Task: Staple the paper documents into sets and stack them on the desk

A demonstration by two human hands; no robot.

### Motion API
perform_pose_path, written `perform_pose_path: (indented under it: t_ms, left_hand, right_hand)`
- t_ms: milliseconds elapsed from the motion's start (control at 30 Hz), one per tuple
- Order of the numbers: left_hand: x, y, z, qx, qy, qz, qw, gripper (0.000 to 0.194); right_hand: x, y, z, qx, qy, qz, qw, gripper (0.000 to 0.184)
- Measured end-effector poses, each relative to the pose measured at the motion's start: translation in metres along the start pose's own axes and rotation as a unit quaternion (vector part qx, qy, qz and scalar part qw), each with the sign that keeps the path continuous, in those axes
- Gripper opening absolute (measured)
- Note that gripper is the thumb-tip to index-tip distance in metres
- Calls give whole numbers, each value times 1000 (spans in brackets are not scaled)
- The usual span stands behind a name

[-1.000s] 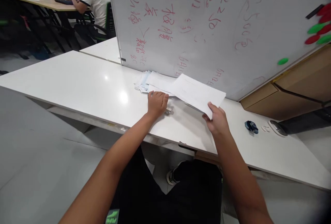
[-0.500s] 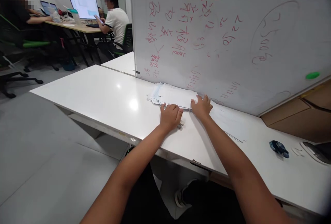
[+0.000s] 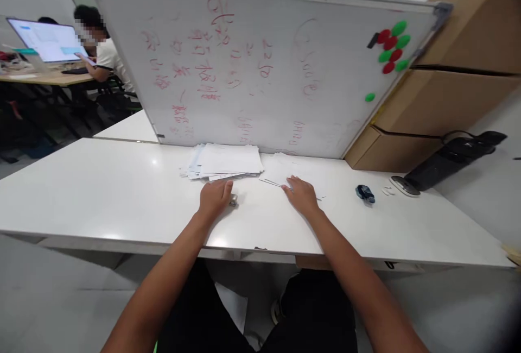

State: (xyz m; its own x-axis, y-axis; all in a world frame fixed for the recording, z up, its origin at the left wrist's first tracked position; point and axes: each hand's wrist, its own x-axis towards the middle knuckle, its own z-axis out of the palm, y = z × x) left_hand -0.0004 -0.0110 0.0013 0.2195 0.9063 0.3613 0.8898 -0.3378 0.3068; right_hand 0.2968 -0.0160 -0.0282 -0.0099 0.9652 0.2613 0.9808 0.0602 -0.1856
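Observation:
My left hand (image 3: pixel 215 199) rests on the white table at the front edge of a thick, uneven stack of papers (image 3: pixel 232 158). Its fingers lie loosely forward with the thumb to the side, gripping nothing that I can see. Right beside it is a small metallic object (image 3: pixel 233 200), partly covered by the hand. My right hand (image 3: pixel 302 194) lies on the near edge of thin white sheets (image 3: pixel 280 164), thumb apart from the fingers. The hand hides part of these sheets, whose near edge shows as dark lines.
A whiteboard (image 3: pixel 260 76) with red writing and magnets stands behind the papers. Cardboard boxes (image 3: pixel 456 100) are stacked at the right. A dark blue object (image 3: pixel 365 194) and a black device on a round base (image 3: pixel 405 186) stand on the table (image 3: pixel 122 206). A person (image 3: pixel 108 60) sits far left.
The view has swung right, bringing the boxes and magnets into sight. My right hand has left the thick stack and moved right onto the thin sheets. My left hand stays by the stack.

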Motion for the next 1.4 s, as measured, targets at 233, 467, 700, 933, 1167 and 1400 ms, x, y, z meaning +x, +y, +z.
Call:
perform_pose_path:
  t_ms: [233, 467, 700, 933, 1167, 1400]
  left_hand:
    - [-1, -3, -1, 61, 45, -143, 987, 53]
    - [2, -7, -4, 86, 54, -168, 980, 52]
    - [-6, 23, -2, 69, 47, 159, 984, 32]
    - [36, 101, 57, 4, -48, 149, 988, 54]
    - [46, 102, 81, -128, -50, 93, 986, 67]
    - [46, 107, 64, -527, -44, -6, 848, 68]
  right_hand:
    - [-2, -7, -12, -5, -9, -19, 1000, 37]
    - [-5, 10, -10, 20, -22, 30, 999, 54]
    - [0, 10, -2, 42, -23, 55, 997, 60]
    - [0, 8, -1, 23, 28, 53, 998, 51]
    - [2, 13, 0, -5, 100, -6, 995, 37]
    - [2, 14, -8, 64, 234, -133, 961, 24]
